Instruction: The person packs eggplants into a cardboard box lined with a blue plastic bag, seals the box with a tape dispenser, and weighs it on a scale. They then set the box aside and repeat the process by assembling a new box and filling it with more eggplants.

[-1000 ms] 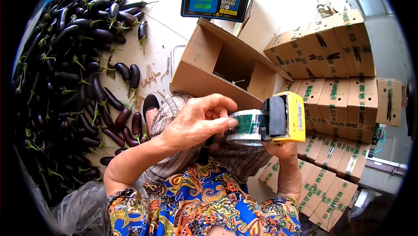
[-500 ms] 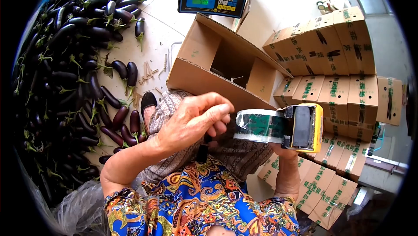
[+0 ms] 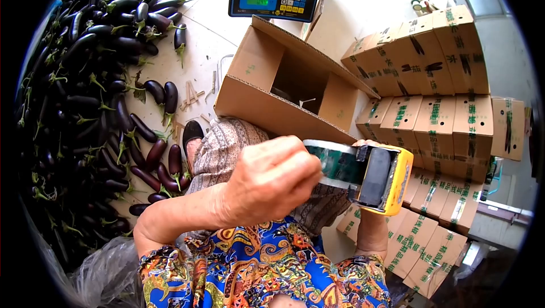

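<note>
Right grip (image 3: pixel 370 217) closed round dispenser (image 3: pixel 381 180), near carton (image 3: pixel 269 108). Left grip (image 3: pixel 278 180) curled at tape (image 3: pixel 339 161); cannot tell if pinching. A weak pinch could let the tape spring back.

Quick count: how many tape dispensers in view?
1: the yellow and black tape dispenser, its tape roll beside the left hand, below the open carton in the picture. Others could be hidden behind the stacked boxes.
</note>
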`<state>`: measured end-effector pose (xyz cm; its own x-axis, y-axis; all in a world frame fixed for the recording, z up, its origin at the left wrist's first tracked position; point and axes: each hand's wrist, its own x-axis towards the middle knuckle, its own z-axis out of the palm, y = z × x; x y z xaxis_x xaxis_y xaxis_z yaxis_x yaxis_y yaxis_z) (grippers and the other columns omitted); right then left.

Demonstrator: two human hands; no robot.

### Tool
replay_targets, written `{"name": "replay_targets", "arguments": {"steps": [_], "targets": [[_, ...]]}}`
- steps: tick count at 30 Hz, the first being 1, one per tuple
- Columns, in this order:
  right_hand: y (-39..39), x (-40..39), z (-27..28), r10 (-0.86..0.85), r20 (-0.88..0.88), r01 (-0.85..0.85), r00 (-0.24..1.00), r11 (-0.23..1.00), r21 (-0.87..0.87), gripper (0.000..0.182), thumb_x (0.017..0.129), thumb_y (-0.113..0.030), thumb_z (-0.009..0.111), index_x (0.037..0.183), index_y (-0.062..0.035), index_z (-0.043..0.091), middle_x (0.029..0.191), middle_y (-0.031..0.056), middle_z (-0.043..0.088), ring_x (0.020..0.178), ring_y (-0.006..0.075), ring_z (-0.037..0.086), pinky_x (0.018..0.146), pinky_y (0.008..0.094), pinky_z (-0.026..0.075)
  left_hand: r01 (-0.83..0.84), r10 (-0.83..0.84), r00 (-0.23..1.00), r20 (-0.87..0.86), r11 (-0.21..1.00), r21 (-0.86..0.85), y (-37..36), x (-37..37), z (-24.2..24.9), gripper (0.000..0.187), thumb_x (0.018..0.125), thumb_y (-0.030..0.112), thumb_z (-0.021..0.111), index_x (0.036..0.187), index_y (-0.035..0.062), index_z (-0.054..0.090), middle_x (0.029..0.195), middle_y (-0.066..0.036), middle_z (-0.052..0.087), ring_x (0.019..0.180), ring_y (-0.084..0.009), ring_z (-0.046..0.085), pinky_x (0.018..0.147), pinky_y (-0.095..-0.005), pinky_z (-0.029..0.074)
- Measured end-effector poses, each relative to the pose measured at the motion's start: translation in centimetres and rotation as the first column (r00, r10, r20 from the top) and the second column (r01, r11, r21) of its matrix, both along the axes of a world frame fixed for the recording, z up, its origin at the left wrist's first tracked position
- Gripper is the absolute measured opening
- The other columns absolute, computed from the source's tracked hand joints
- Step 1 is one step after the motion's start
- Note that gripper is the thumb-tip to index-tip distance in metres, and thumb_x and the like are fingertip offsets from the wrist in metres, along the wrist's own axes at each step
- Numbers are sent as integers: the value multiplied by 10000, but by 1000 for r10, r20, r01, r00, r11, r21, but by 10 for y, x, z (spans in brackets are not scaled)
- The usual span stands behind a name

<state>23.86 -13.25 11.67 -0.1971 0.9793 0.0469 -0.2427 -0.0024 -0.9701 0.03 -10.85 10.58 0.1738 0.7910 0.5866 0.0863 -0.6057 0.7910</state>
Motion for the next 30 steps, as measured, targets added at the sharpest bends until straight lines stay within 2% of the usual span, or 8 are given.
{"name": "replay_targets", "arguments": {"steps": [2,7,11,15,16,19,21,30], "targets": [[-7,-5,9,-58,-19,54,998,985,-164,574,884,-325,717,1343,-96,458,1298,81,541,1207,184,557,1056,333,464,-37,42,999,-33,990,138,0,5,-3,217,685,-60,732,860,12,624,736,-81,582,559,-226,559,478,-321,453],[9,-1,-11,-124,508,-68,852,936,344,430,882,-141,670,1254,-57,473,1129,91,546,1046,183,559,957,308,463,-61,59,992,116,998,16,-4,1,14,226,642,-70,733,820,12,621,691,-81,580,534,-200,557,457,-315,447],[-7,22,-34,-99,338,143,936,984,-107,425,927,-275,641,1253,-31,523,1137,113,619,990,168,635,890,336,550,-134,129,991,37,943,305,-6,10,13,237,628,-52,717,853,-7,657,708,-54,573,539,-163,527,456,-285,417],[-7,44,-52,-129,793,-59,596,977,203,795,614,-294,915,1256,-10,544,1099,88,642,993,211,641,891,317,501,-160,213,974,-76,887,432,-12,10,6,243,650,-14,706,891,-5,669,727,-57,569,559,-154,514,461,-279,403],[-5,43,-47,-84,873,-170,481,968,187,831,605,-318,929,1266,-5,536,1106,85,640,994,203,638,895,315,500,-163,187,982,-37,922,350,-12,10,5,229,658,-15,706,882,4,666,728,-63,574,553,-164,517,467,-284,409],[2,19,-11,33,570,4,821,998,-64,1079,480,-451,983,1317,19,491,1149,74,643,1032,181,629,944,322,498,-8,28,995,97,981,-193,-5,-5,14,64,829,14,663,826,25,600,680,-34,535,549,-152,539,483,-283,446],[-4,19,-15,-54,292,110,955,978,-177,1133,512,-521,940,1379,12,442,1290,84,575,1148,204,584,999,346,495,280,17,914,406,697,-660,0,-11,5,91,921,54,631,864,12,572,686,-14,562,575,-80,543,478,-247,438],[19,1,13,-40,510,51,859,999,-8,904,581,-377,962,1272,-2,516,1113,112,676,1018,189,667,937,324,513,218,-33,958,284,725,-653,10,-11,6,44,944,26,576,924,-6,553,831,-20,626,729,-57,548,666,-215,456]]}}
